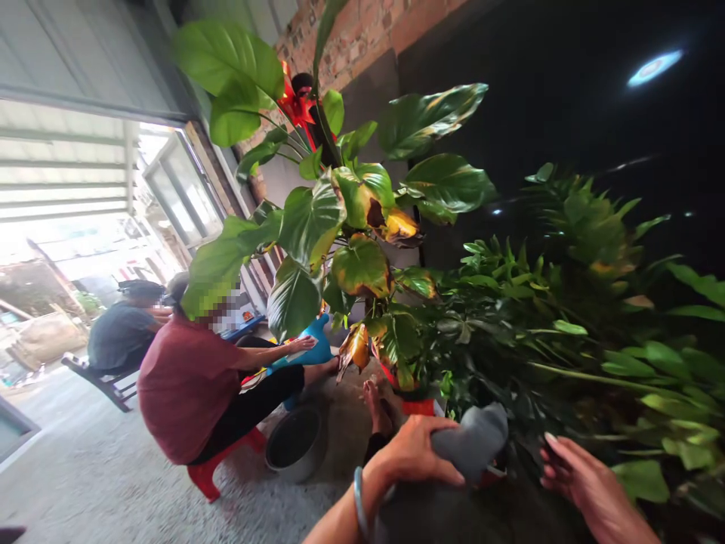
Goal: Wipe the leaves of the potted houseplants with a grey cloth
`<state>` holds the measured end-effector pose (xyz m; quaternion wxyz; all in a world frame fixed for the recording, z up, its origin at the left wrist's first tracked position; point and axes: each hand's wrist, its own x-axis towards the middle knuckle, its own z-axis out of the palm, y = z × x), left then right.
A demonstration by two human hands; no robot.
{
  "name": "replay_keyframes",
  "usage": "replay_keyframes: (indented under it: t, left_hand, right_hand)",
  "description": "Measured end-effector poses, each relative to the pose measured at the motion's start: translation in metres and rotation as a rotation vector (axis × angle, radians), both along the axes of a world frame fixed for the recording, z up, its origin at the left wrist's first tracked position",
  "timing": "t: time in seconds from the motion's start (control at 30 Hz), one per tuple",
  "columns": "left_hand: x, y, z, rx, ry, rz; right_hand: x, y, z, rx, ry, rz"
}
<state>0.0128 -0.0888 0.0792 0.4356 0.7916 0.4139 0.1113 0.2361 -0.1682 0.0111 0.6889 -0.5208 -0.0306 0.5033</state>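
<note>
A wadded dark grey cloth (473, 442) is gripped in my left hand (416, 449), its thumb and fingers closed around the near end. A pale bangle circles that wrist. At the lower right, my right hand (578, 476) reaches to the edge of the dark green foliage (526, 363), fingers curled in. Something dark lies between its fingertips, too blurred and shaded to name. In front of me rises a tall potted plant (309, 219) with broad glossy leaves. Several of its lower leaves (362, 268) are yellow and brown at the edges.
To the left, a person in a red shirt (186, 378) sits on a red plastic stool (212, 468), one hand on a white cloth by a blue object (317, 340). A grey bucket (294, 446) stands on the floor. Another person (121, 325) sits farther back.
</note>
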Motion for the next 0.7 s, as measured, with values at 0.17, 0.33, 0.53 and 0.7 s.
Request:
replay_keyframes:
  t: [0.17, 0.33, 0.53, 0.7]
  left_hand:
    - [0.004, 0.016, 0.048, 0.193, -0.319, 0.264]
    - [0.031, 0.022, 0.022, 0.082, -0.153, 0.182]
    - [0.04, 0.006, 0.057, -0.009, -0.344, -0.092]
    - [0.065, 0.033, 0.078, 0.251, -0.522, 0.045]
  right_hand:
    - [0.0, -0.003, 0.005, 0.03, 0.001, 0.003]
    - [-0.004, -0.002, 0.002, 0.049, -0.011, -0.006]
    - [0.001, -0.004, -0.001, 0.062, -0.016, 0.026]
    - [0.0, -0.005, 0.001, 0.08, 0.014, -0.01]
